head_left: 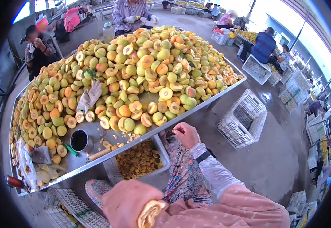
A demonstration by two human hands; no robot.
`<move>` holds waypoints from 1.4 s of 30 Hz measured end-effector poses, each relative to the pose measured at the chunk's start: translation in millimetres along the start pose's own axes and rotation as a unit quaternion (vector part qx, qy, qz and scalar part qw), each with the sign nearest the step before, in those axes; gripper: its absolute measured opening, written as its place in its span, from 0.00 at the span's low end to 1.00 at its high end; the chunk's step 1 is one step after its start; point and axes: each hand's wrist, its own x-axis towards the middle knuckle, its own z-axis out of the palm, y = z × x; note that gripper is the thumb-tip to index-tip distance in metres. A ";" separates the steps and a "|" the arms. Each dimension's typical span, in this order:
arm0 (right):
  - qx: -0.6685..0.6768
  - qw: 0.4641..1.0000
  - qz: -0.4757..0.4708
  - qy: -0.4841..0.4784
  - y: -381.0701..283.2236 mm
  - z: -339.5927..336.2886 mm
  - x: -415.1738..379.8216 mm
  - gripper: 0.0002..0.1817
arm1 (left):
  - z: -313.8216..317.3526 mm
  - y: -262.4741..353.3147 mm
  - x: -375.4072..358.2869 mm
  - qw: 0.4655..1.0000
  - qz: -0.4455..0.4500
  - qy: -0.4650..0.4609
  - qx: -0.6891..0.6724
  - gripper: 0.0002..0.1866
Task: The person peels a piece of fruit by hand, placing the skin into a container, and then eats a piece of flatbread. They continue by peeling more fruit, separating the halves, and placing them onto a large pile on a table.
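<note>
My right hand (187,135), a dark band round its wrist, is just off the table's front edge, above my flowered trousers. Its fingers are pinched together; whatever is between them is too small or hidden to name. My left hand is out of view; pink cloth (133,199) with a rolled edge fills the lower middle. Across the metal table (188,114) lies a big heap of yellow-green peaches or apricots (135,72), many halved. Below the edge, a white crate (165,155) holds fruit pieces (139,159).
On the table are a metal cup (81,141) of dark liquid, a green handle (71,150), a wooden handle (100,153), a glove (89,97) and a plastic bag (26,163). A white crate (243,119) stands right. A gloved person (131,17) sits opposite, another person (40,49) left.
</note>
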 end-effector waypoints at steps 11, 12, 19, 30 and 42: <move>0.026 1.000 0.008 -0.001 9.1 3.7 -0.9 0.05 | 22.2 14.7 7.4 0.985 0.068 0.011 -0.158 0.09; 0.029 0.999 0.015 0.001 8.7 4.2 -1.7 0.06 | 24.2 12.7 4.8 0.986 0.069 0.019 -0.154 0.09; 0.042 0.999 0.008 0.006 12.5 6.1 -4.6 0.06 | 17.3 20.2 11.6 0.982 0.082 0.010 -0.167 0.09; 0.039 0.999 0.028 -0.011 9.2 4.2 -1.8 0.06 | 12.0 24.7 16.9 0.969 0.100 -0.005 -0.228 0.08; 0.023 0.999 0.033 -0.006 11.1 4.2 -1.4 0.06 | 28.3 -2.5 7.0 0.926 0.060 -0.114 -0.355 0.16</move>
